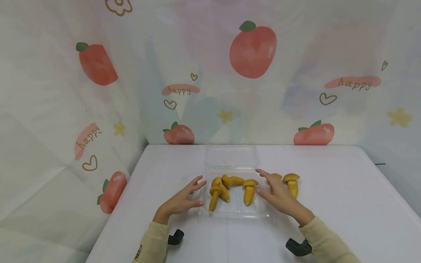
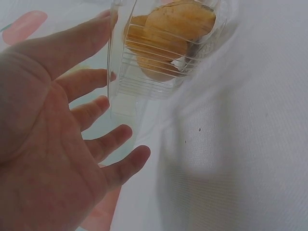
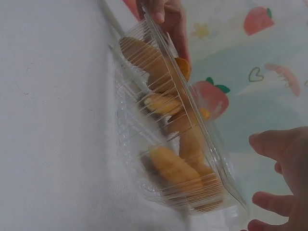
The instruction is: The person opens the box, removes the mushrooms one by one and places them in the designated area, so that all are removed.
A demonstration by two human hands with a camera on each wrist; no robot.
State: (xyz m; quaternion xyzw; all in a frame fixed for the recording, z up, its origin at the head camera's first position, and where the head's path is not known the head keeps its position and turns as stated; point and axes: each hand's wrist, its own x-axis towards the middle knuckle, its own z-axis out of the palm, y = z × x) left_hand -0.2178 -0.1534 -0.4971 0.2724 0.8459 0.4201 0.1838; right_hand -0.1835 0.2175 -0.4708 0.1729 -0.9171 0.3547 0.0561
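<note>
Mushrooms [image 1: 250, 195], yellow-brown, are seen near the centre of the head view, four lying in a clear plastic container [image 1: 235, 214], its lid [image 1: 231, 157] laid back toward the top of the frame. Another mushroom [image 1: 292, 186] is set on the white worktop [image 1: 348, 204] to the right, and one more is partly hidden behind the right hand [image 1: 281, 195]. That hand is held spread at the container's right side, with nothing grasped. At the left side, the left hand [image 1: 181, 199] is likewise spread.

In the left wrist view, the container is cut off at the top; the left thumb and index tips are placed at its rim, though contact cannot be told.

In the right wrist view, mushrooms are seen through the ribbed wall at centre; the right fingers are held apart from it at lower right.
</note>
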